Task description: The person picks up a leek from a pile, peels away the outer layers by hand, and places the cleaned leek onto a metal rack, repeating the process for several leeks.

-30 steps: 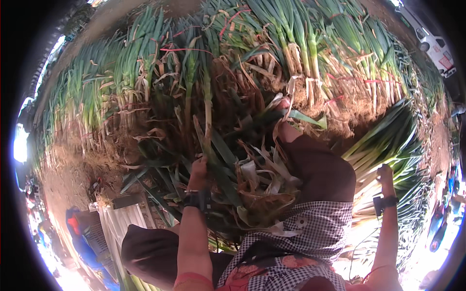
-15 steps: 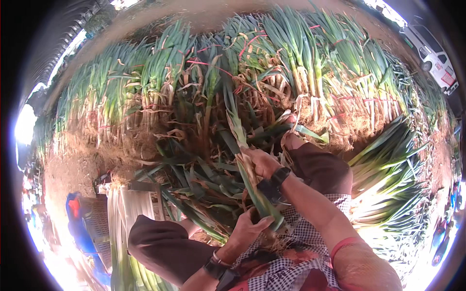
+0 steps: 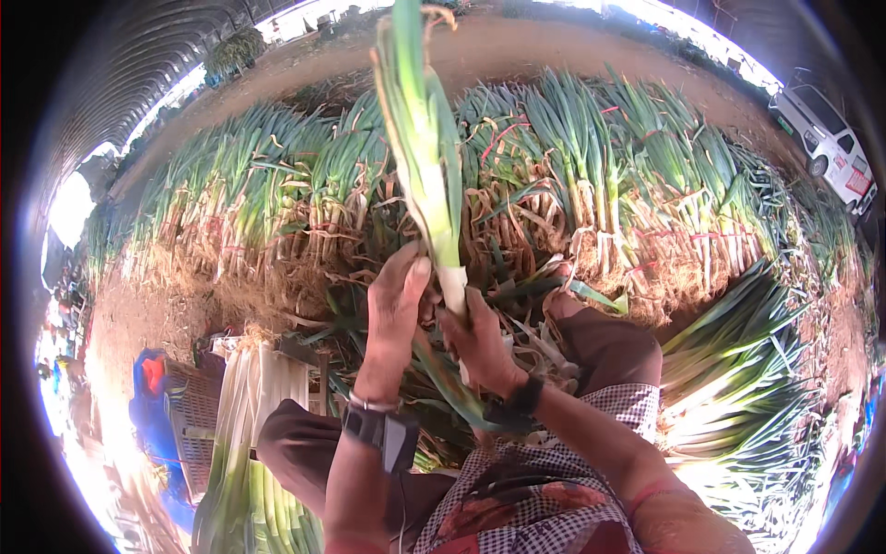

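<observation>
A leek (image 3: 429, 166) stands nearly upright in front of me, its pale shank downward and its green leaves reaching past the top of the view. My right hand (image 3: 484, 346) is closed around the white lower end. Against the left side of the shank, my left hand (image 3: 397, 300) has its fingers curled in and its thumb pointing up; the exact hold is partly hidden. Below both hands, a loose green leaf (image 3: 452, 383) slants down toward my lap. Trimmed leaves and dry husks (image 3: 544, 342) lie between my legs.
Bundled leeks (image 3: 591, 175) with roots stand in a long row ahead. More leeks (image 3: 738, 369) lie piled at my right. At my left are cleaned leeks (image 3: 235, 406), a plastic crate (image 3: 196, 415) and a blue bag (image 3: 148, 415). A white vehicle (image 3: 826, 138) stands far right.
The leek has swung from slanting over my lap to nearly upright. My left hand has risen from near my lap to the shank; my right hand has moved lower, onto the white end.
</observation>
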### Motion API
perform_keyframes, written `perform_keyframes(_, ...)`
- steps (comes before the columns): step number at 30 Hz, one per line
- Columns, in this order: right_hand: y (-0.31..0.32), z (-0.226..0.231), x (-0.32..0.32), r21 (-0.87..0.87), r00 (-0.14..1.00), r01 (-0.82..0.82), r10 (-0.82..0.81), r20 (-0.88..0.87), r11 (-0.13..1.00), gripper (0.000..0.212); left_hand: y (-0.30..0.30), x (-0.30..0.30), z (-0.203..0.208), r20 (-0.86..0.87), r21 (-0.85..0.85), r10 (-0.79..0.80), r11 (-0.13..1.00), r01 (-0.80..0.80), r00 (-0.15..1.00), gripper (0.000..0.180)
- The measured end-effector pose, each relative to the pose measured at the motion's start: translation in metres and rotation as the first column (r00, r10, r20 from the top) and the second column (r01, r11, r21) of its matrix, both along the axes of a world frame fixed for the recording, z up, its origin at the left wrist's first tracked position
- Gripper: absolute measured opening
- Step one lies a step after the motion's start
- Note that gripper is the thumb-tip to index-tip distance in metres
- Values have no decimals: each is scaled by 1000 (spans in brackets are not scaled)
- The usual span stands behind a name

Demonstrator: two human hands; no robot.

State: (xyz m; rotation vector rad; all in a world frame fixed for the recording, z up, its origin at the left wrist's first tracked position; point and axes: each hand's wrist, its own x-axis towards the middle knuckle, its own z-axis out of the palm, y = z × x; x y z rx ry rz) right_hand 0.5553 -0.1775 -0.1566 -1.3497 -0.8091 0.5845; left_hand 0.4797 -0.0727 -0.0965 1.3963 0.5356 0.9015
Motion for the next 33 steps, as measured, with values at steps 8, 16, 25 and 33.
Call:
perform_keyframes(8, -66, -7, -4, -9, 954, -170, 163, -252, 985, 23, -3, -12, -4, 256, -70, -110, 989, 132, 961, 14)
perform_keyframes(16, -54, 17, 39, 163, 977, 176, -193, 94, 971, 34, -55, -90, -117, -497, -351, -837, 436, 828, 230, 48)
perform_keyframes(25, -49, -53, -24, -51, 985, -169, 168, -28, 984, 23, 74, -27, 1, 50, 154, -104, 984, 95, 993, 66)
perform_keyframes(33, -12, 7, 9, 269, 936, -244, 298, -185, 932, 52, 33, -6, -28, 127, -422, 58, 907, 0, 990, 49)
